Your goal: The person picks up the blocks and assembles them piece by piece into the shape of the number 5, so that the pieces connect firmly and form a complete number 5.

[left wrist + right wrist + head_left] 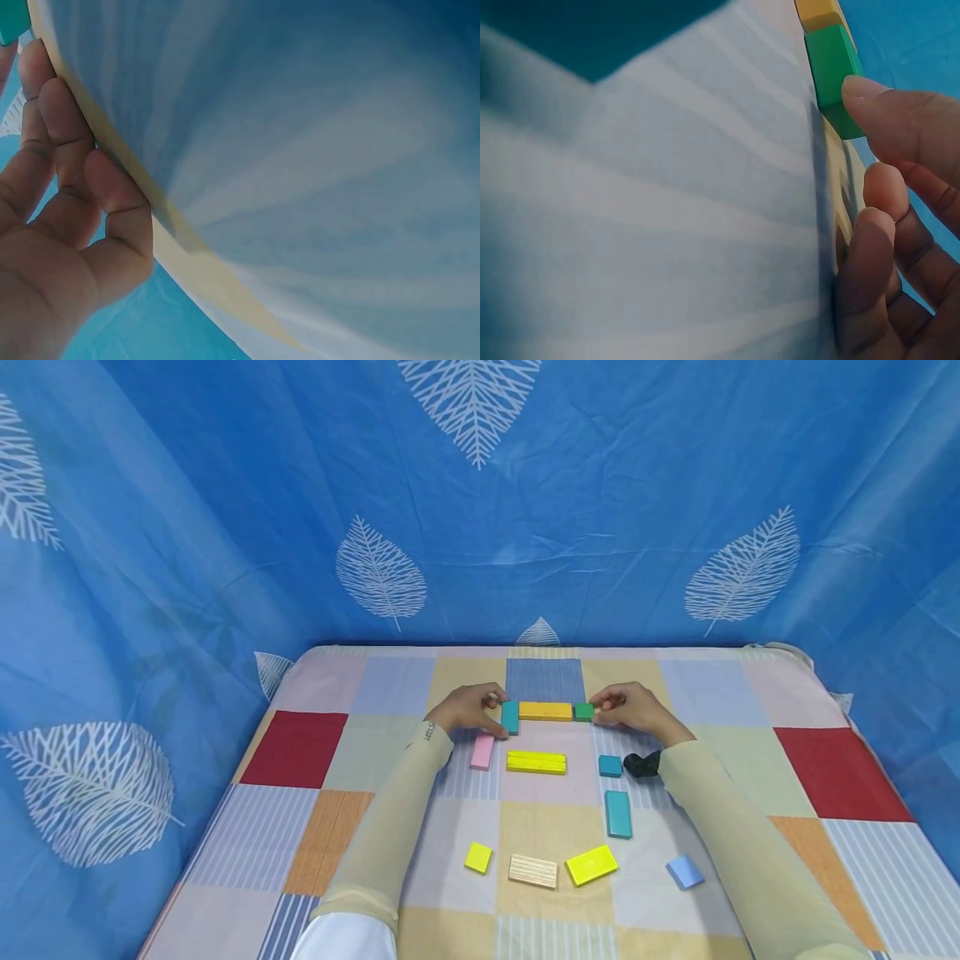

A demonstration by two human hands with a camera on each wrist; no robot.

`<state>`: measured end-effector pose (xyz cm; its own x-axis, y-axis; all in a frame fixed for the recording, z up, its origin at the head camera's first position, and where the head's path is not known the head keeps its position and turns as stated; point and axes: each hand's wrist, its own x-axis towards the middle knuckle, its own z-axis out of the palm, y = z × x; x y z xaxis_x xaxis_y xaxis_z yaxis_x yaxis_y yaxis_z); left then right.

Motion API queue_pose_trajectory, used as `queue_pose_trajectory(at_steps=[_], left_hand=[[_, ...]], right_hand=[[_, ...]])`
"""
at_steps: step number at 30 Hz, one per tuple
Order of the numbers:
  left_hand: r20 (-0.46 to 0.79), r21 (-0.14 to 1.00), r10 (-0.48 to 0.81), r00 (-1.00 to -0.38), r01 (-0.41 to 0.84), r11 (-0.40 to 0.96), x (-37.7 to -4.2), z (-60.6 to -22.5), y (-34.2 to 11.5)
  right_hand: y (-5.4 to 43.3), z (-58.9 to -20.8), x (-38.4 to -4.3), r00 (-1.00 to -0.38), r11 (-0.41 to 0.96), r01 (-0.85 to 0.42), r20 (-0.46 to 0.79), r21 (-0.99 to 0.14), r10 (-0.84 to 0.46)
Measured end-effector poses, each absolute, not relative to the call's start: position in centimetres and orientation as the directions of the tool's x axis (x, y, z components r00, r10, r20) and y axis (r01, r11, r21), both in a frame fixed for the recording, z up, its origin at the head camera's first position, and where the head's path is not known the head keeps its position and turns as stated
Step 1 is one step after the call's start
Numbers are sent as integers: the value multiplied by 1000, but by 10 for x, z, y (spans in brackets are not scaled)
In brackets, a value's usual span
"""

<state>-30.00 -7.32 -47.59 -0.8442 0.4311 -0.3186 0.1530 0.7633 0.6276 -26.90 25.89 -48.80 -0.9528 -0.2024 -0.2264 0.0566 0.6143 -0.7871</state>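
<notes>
In the head view, several flat blocks form a row at the back of the patchwork cloth. My left hand [472, 708] has its thumb and forefinger at the near and far ends of the upright teal block [510, 717] on the row's left. A corner of that teal block [12, 21] shows in the left wrist view. An orange-yellow block [545, 712] lies lengthwise in the middle. My right hand [632, 708] holds the small green block [583, 712] at the row's right end. In the right wrist view, the thumb overlaps the green block [831, 71]; the forefinger's tip is hidden.
Nearer lie a pink block [482, 751], yellow blocks [536, 762], a small teal block [610, 766], and a longer teal one [618, 814]. In front are a striped wooden block [533, 872] and a blue block [685, 872]. Blue curtain [480, 560] surrounds the table.
</notes>
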Motion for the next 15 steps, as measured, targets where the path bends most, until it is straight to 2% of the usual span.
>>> queue_pose_trajectory(at_steps=[15], left_hand=[[-314, 639, 431, -846, 148, 755, -299, -475, -74]], right_hand=[[255, -490, -270, -955, 621, 30, -206, -783, -214]])
